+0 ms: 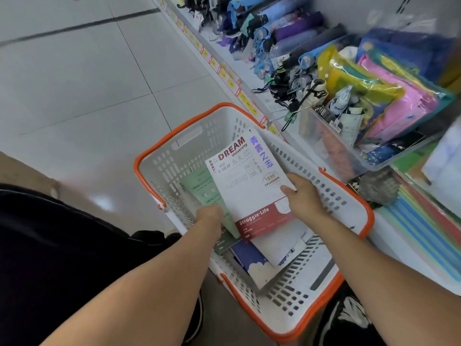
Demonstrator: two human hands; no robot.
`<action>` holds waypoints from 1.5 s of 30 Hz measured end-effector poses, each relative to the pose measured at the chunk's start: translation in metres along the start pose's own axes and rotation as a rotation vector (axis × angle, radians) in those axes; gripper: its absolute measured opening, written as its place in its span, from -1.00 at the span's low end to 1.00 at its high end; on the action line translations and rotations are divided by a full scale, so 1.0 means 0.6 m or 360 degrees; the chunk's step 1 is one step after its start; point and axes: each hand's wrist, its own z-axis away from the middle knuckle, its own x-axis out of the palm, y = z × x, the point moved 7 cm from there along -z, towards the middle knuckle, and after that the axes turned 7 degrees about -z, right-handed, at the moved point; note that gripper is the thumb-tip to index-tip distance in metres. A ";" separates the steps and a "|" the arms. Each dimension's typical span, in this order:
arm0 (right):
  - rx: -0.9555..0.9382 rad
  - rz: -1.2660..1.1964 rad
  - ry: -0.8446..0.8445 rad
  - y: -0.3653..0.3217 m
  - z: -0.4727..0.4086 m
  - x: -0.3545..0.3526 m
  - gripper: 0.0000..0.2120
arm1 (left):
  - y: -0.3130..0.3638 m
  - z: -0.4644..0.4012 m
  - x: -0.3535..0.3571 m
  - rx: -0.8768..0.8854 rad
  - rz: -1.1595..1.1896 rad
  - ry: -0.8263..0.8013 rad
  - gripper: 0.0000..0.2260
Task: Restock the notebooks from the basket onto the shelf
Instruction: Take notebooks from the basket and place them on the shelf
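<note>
Notebooks [252, 181] held over basket [174, 156], both hands gripping the lower end of the fanned stack. Tiled floor [74, 71] on the left, dark trousers [62, 233] at lower left. White basket with orange rim set on the floor, hard against the shelf front. Left hand [209, 216] curled on the lower left edge of the green notebook [204, 188], which peeks out beneath and left of the white one; fingertips tucked underneath, out of sight. White "DREAM University" cover on top, long axis running from the hands up and slightly right, top corner pointing toward the shelf [274, 101], red "Struggle Life" band nearest the wrists. Right hand [304, 196] clamped on the right edge, thumb [287, 189] flat on the cover, remaining fingers wrapped under and hidden. More notebooks [259, 265] loose in the basket bottom, a blue one with a cloud print among them. Further right, folded umbrellas [287, 38] piled on the shelf, yellow price tags [224, 76] along its edge. Clear bin [331, 156] of coloured pouches next to them, directly beyond the stack's top corner. Pastel folders [424, 236] laid flat at far right. Black shoe [349, 318] just beside the basket's near corner.
</note>
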 end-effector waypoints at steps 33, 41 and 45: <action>-0.0352 -0.1321 -0.0054 -0.311 0.053 -0.194 -0.56 | 0.365 0.410 -0.003 0.1129 0.0273 -0.1043 -0.69; -0.0459 -0.1417 -0.0008 -0.444 0.138 -0.410 -0.71 | 0.477 0.589 0.086 0.1687 -0.0342 -0.1157 -0.76; -0.0493 -0.1476 -0.0031 -0.453 0.192 -0.485 -0.69 | 0.526 0.694 0.154 0.1911 -0.0382 -0.1356 -0.69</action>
